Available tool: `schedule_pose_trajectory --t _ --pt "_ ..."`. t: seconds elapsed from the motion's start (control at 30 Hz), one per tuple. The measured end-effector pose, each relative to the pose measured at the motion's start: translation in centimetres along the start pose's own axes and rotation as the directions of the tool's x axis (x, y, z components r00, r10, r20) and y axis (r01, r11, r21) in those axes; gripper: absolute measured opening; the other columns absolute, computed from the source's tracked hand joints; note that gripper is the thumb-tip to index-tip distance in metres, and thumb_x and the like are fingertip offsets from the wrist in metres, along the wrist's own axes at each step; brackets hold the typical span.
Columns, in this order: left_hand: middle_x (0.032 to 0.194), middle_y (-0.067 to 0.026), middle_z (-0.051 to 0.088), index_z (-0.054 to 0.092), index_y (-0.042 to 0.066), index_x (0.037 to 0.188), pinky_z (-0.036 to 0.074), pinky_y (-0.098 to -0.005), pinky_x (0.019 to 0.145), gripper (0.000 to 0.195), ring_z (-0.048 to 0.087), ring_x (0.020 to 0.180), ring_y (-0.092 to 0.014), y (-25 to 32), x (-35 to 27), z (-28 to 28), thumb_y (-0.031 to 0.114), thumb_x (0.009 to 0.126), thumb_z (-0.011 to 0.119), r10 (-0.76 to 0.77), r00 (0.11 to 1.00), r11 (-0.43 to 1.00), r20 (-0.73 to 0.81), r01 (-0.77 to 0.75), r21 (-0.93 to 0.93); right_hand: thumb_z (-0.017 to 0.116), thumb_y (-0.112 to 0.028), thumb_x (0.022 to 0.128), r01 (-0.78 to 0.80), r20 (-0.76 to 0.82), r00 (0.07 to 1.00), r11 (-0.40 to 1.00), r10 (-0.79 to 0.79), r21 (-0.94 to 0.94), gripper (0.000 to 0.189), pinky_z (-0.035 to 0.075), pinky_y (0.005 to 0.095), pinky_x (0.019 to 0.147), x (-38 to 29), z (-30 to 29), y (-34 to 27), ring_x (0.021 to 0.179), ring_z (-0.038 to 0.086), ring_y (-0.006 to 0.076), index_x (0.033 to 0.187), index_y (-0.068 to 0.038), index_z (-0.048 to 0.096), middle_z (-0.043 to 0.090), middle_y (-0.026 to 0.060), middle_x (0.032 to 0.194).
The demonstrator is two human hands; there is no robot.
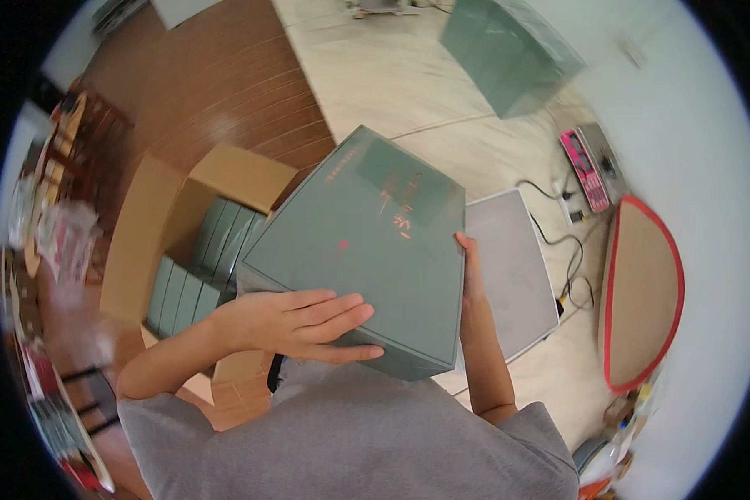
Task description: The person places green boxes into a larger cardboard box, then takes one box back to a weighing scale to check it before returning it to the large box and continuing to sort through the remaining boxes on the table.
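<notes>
A large grey-green box (381, 250) with copper-coloured writing on its face is held in front of my chest, tilted. My left hand (312, 325) lies spread along the edge nearest me, fingers over the top face. The right hand (470, 265) grips the box's right side, its thumb at the edge and its other fingers hidden. Beyond the box's left side is an open cardboard carton (131, 237), in which several grey-green boxes (184, 297) stand in two groups, some under clear plastic.
On the pale table, a grey panel with a white frame (512, 275) lies under my right forearm. Further right are black cables (578, 256), a pink and grey device (584, 169) and a red-edged half-round board (644, 297). A plastic-wrapped green block (506, 56) stands at the far side.
</notes>
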State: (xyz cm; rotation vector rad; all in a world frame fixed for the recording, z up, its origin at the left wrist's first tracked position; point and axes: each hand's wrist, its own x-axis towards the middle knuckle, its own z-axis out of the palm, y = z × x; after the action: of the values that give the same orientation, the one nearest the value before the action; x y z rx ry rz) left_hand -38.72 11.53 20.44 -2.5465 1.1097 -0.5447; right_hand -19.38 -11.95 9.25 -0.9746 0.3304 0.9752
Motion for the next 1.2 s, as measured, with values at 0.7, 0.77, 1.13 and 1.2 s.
schedule_pose_trajectory --t 0.7,0.77,1.13,1.2 --pt "0.124 -0.0118 0.05 0.047 0.014 0.13 0.041 -0.0394 0.095 0.049 0.05 0.112 -0.027 22.9 -32.1 0.2 0.017 0.083 0.059 -0.969 -0.222 -0.238 0.107 0.955 -0.179 0.073 -0.03 0.072 0.796 0.816 0.576 0.252 -0.04 -0.55 0.1 0.033 0.0399 0.104 7.9 33.4 21.8 0.127 0.036 0.0303 0.147 -0.008 0.011 0.03 0.0148 0.141" --pt "0.119 -0.0122 0.052 0.048 0.012 0.125 0.041 -0.0407 0.091 0.047 0.052 0.109 -0.028 28.1 -34.2 3.0 0.023 0.081 0.062 -0.82 -0.518 -0.553 0.243 0.827 -0.102 0.079 -0.032 0.063 0.973 0.976 0.206 -0.124 0.072 -0.196 0.108 0.031 0.0461 0.101 9.5 36.5 27.1 0.121 0.037 0.0345 0.147 -0.008 0.016 0.032 0.0221 0.135" --pt "0.1 -0.0181 0.059 0.055 0.006 0.116 0.047 -0.0461 0.081 0.041 0.059 0.094 -0.037 49.4 -33.2 8.8 0.026 0.081 0.062 0.043 -0.831 -0.993 0.554 0.023 0.112 0.08 -0.02 0.053 0.908 0.364 -0.218 0.051 0.906 0.416 0.094 0.038 0.046 0.09 14.3 37.6 52.4 0.103 0.042 0.0387 0.138 -0.028 0.041 0.037 0.0227 0.122" --pt "0.102 -0.0176 0.06 0.054 0.006 0.116 0.048 -0.0447 0.081 0.041 0.058 0.096 -0.037 51.3 -30.4 9.8 0.025 0.081 0.062 0.109 -0.882 -0.992 0.459 -0.129 -0.013 0.08 -0.02 0.053 0.905 0.293 -0.235 0.099 0.927 0.414 0.095 0.038 0.0461 0.09 15.0 36.3 54.6 0.103 0.043 0.0389 0.138 -0.029 0.04 0.037 0.0231 0.122"
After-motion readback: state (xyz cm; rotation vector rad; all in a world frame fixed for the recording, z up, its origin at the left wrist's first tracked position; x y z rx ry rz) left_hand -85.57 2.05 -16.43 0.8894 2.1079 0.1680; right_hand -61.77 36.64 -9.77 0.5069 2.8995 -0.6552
